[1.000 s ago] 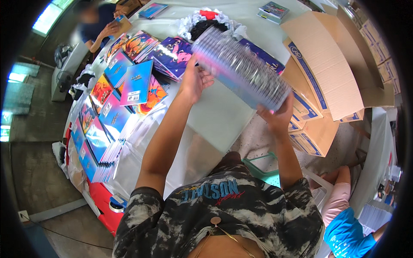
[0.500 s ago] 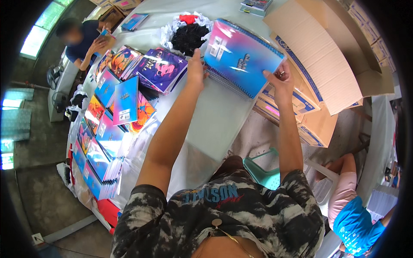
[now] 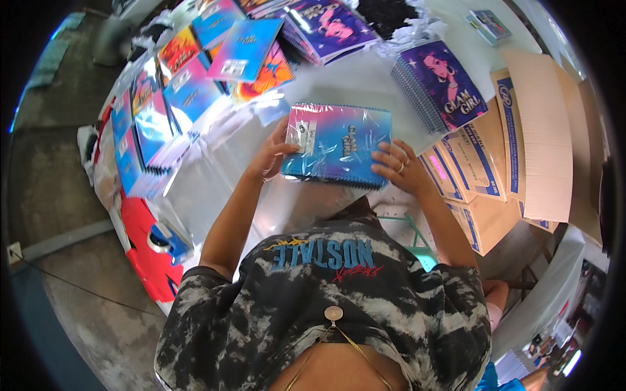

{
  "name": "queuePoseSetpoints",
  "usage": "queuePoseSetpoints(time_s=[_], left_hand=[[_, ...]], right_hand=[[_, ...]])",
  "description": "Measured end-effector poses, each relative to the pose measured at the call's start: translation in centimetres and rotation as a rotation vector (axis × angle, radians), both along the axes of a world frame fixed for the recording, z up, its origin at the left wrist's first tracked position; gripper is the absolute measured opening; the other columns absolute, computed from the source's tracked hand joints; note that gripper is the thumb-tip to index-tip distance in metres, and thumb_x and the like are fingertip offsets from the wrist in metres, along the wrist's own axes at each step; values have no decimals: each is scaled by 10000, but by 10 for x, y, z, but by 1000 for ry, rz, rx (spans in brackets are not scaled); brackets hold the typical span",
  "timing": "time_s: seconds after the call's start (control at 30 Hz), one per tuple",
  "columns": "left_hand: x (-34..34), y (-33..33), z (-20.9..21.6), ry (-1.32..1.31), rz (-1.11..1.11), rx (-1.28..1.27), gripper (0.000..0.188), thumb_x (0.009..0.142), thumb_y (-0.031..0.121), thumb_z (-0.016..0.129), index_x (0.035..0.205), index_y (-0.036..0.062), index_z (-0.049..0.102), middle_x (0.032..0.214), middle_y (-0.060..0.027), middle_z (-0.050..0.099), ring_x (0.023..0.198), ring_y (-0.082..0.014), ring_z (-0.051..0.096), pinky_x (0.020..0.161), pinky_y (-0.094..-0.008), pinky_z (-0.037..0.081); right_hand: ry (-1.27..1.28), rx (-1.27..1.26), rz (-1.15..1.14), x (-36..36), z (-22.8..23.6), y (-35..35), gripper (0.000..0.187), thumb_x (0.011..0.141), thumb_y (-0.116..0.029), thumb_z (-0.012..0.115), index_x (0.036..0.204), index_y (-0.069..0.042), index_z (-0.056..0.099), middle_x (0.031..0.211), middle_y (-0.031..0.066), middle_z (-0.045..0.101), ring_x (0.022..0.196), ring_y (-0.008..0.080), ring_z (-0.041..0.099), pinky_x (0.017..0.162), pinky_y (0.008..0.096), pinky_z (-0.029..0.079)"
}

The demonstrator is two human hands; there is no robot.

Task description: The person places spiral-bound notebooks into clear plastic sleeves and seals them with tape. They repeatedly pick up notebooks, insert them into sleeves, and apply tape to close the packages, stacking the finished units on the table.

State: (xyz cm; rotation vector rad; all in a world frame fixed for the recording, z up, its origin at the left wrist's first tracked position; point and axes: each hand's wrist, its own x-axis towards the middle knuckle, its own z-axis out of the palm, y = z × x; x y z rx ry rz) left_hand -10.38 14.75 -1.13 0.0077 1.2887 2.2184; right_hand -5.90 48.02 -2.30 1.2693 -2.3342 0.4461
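A pack of spiral notebooks (image 3: 336, 144) with a pink-to-blue cover, in shiny clear plastic, is held level in front of my chest, over the near part of the table. My left hand (image 3: 272, 154) grips its left edge, thumb on top by a white label. At the right edge, my right hand (image 3: 399, 164) has its fingers over the cover, a ring on one of them; its thumb is hidden. A stack of purple spiral notebooks (image 3: 447, 85) lies beyond my right hand, by the table's right edge.
Many notebooks in pink-blue, orange and purple (image 3: 332, 27) cover the table's left and far side. Cardboard boxes (image 3: 479, 159) and an open carton (image 3: 538, 137) stand to the right. A tape dispenser (image 3: 171, 242) sits at the left on red cloth, a green stool (image 3: 411, 238) below.
Both hands have come from the far right of the table toward my body and now hold the plastic-wrapped pack. The purple stack now shows where the pink-blue notebooks were. My view has shifted.
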Motion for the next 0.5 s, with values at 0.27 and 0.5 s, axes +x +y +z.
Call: queuePoseSetpoints(time_s=[0.27,0.5], left_hand=[[38,-7,-23,701,159,-1058,565,749,97,631,1284,73,451,1292,-108,463,1200,-272,427,991,-394,353],[29,-1,-2,1220,-15,-1281,192,730,134,604,914,84,613,1056,-102,554,1056,-306,480,936,-396,374]], right_hand=[[-172,37,-306,-23,15,-21,537,712,30,555,1209,-172,525,1124,47,546,1117,231,479,982,389,323],[-376,-166,-490,-37,-2,-64,361,844,-81,483,1192,-140,557,1209,54,548,1203,271,434,1005,388,295]])
